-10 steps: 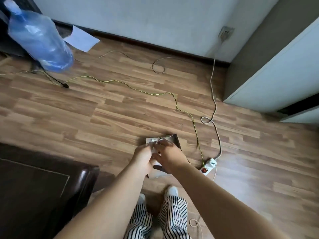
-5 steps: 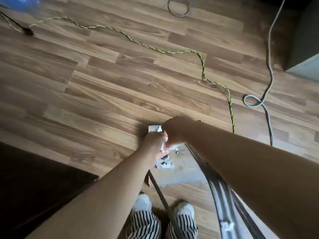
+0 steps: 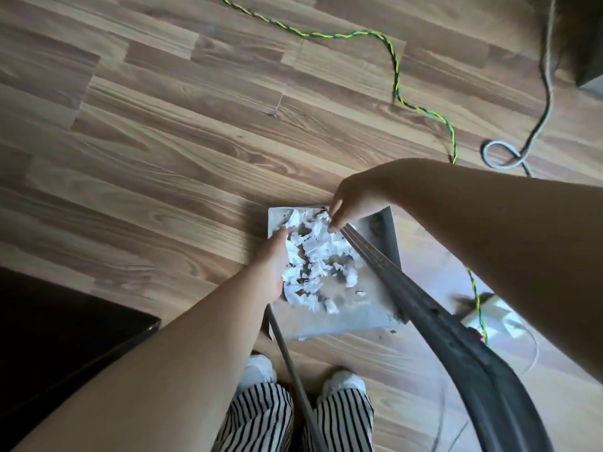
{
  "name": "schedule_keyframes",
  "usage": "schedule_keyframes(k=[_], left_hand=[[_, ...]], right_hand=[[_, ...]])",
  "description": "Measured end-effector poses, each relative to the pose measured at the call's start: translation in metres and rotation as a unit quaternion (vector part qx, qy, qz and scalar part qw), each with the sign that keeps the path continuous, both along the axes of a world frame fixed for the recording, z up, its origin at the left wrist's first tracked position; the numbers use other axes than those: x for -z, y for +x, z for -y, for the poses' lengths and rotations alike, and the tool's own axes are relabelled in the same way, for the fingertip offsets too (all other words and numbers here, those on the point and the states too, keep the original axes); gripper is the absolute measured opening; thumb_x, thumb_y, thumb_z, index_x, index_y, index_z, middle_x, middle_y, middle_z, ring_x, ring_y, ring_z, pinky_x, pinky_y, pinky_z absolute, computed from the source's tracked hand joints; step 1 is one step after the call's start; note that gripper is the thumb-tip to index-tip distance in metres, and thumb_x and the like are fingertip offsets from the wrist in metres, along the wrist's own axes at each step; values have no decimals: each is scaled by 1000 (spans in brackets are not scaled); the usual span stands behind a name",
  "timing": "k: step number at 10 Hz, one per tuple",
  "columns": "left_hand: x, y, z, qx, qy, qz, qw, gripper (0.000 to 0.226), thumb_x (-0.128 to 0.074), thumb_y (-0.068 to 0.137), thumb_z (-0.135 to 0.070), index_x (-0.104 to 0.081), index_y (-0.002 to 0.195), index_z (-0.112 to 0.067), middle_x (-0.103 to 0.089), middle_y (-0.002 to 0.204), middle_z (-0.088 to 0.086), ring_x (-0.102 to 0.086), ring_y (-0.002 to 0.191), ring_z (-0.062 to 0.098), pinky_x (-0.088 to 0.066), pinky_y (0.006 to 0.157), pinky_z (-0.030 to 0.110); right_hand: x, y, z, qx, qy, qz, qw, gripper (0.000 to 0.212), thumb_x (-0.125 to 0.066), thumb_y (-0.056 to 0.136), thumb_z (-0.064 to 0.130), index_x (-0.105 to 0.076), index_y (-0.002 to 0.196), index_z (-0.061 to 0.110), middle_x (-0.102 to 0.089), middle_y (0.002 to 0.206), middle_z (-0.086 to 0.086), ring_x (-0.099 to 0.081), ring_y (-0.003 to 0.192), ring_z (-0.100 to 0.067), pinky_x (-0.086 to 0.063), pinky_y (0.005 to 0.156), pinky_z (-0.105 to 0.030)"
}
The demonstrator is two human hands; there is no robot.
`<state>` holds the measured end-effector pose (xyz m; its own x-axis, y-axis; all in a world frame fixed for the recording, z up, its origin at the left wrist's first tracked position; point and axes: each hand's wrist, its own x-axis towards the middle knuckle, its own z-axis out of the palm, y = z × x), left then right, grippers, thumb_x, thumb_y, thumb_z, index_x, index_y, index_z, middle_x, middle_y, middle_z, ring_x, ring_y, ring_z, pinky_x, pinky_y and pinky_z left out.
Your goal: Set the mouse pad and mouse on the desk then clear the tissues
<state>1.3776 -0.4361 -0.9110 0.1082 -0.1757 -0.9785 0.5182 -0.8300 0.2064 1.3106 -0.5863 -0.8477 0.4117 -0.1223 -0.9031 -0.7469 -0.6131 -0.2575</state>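
Torn tissues [image 3: 313, 256] lie heaped in grey dustpan [image 3: 346, 308] on floor, near feet. Left hand [image 3: 277, 259] fingers straight, touching heap's left edge; right hand [image 3: 355, 197] fingers loosely spread above far side, holding nothing. Scraps look light, soft, easily scattered; best gathered by scooping from the edges.

A home room is indicated: wood-laminate floor [image 3: 182, 132], loose cables [image 3: 396, 79], power strip [image 3: 489, 316], dark furniture [image 3: 58, 324].

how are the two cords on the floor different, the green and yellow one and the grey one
The green and yellow cord is two colours twisted together; the grey cord is plain. The green and yellow cord snakes in open bends across the wooden floor, while the grey cord makes one closed loop. The grey cord looks thicker. Both lie loose on the floor.
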Motion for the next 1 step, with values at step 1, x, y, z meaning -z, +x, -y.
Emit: schedule_keyframes(k=[1], left_hand=[[-17,0,-2,-49,-16,10,999,49,-40,96,-32,-33,143,-19,-31,151,8,-26,141,20,-27,111,42]], right_hand=[[-21,-9,-1,40,-28,68,996,38,-53,91,33,-57,124,15,-55,132,-5,-47,122,-22,-33,101,-30]])
